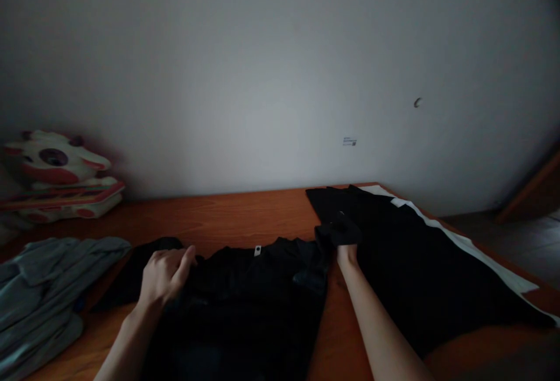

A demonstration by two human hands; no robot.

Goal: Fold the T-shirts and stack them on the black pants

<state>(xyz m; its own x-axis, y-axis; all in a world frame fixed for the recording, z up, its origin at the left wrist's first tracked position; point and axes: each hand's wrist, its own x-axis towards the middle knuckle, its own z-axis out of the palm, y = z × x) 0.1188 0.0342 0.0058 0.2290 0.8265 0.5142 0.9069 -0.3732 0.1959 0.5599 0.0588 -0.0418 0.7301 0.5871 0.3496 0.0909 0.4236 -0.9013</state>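
Note:
A black shirt (pixel 245 305) lies on the wooden table in front of me, its neckline with a small white label (pixel 258 250) facing the wall. My left hand (pixel 165 273) is closed on the shirt's left shoulder, with the fingers curled and the thumb on top. Beyond that hand, a black sleeve spreads out to the left. At the shirt's right side, my right hand (pixel 347 254) is inside or beneath a raised, bunched sleeve (pixel 339 232). Dark cloth hides its fingers, so I cannot see whether they grip.
A grey garment (pixel 48 287) lies crumpled at the left. Behind it, a cow-shaped toy keyboard (pixel 65 179) stands against the wall (pixel 262 77). Another black garment (pixel 420 264), with white cloth (pixel 472 247) along its far edge, covers the right of the table (pixel 227 215).

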